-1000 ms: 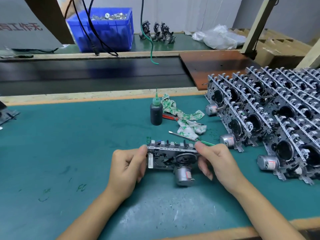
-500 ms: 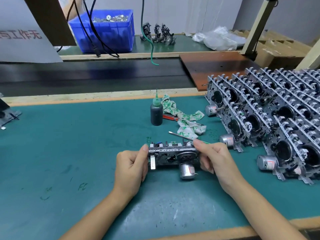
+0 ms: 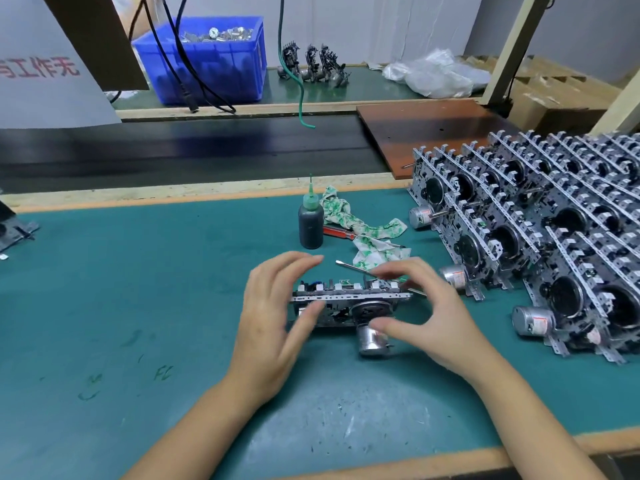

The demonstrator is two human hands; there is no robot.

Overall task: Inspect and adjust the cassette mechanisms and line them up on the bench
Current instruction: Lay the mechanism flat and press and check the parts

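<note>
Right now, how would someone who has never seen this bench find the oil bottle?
Start at the green mat and look to its far edge, near the middle. The bottle stands upright left of a crumpled green-printed rag. It alone is dark with a green needle tip.

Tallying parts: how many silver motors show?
4 motors: one on the mechanism between left hand and right hand, three at the rows' left edge. Others are probably hidden.

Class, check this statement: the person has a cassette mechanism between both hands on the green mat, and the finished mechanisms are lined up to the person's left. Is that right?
Not quite. The head view shows the lined-up mechanisms on the person's right, not left. The cassette mechanism does sit between the left hand and right hand on the green mat.
</note>
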